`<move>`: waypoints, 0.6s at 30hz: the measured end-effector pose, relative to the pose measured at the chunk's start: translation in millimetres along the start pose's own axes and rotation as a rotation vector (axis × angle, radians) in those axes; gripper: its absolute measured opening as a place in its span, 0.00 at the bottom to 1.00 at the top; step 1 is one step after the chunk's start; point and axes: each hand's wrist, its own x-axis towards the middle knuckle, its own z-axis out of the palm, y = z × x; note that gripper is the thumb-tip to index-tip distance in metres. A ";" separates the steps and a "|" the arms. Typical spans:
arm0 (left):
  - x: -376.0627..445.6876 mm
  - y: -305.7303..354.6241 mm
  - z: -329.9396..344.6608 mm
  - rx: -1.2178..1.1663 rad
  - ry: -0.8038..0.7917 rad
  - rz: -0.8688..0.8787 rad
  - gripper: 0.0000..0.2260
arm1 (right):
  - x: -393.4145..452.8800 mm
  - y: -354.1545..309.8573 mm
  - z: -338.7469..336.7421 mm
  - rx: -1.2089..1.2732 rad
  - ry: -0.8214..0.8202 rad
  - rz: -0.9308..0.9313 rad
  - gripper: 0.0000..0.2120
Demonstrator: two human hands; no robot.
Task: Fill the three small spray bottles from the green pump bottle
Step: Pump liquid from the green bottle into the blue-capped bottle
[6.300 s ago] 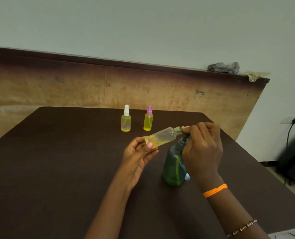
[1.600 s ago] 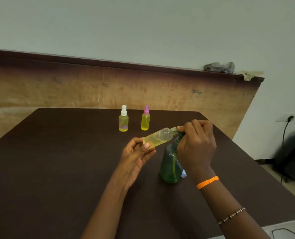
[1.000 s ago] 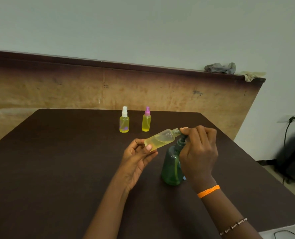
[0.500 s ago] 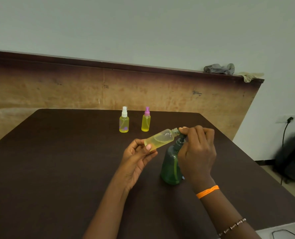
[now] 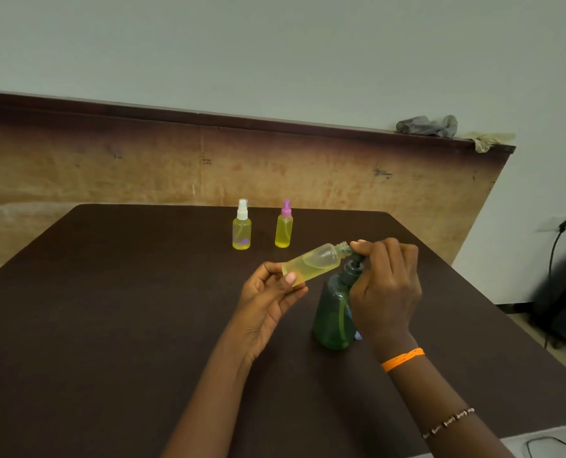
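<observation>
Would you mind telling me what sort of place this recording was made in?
Probably a plain workroom or office, not a kitchen: a bare dark brown table, a worn wooden panel against a pale painted wall, and a black backpack on the floor beneath a wall socket.

No readable text anywhere — the white-capped spray bottle (image 5: 241, 230) carries a purple mark on its front, too small and blurred to make out.

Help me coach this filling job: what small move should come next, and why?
Probably another press of the pump head: the right hand sits on the green bottle's pump, its spout at the neck of the tilted open bottle held by the left hand, which looks only partly filled.
</observation>
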 end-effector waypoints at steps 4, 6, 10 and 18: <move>0.4 -0.5 -2.0 -0.005 0.015 -0.007 0.09 | -8.0 0.5 3.7 -0.007 0.006 0.000 0.12; 0.5 -0.9 -1.5 -0.009 0.011 -0.009 0.09 | -1.8 1.0 0.8 -0.017 -0.005 -0.026 0.12; -0.3 -0.4 -0.6 -0.006 0.008 -0.008 0.09 | 13.3 0.3 -5.2 -0.040 -0.031 -0.070 0.11; 0.7 -1.9 -2.6 0.000 0.016 -0.007 0.09 | -11.8 1.4 -0.5 -0.003 -0.004 -0.032 0.20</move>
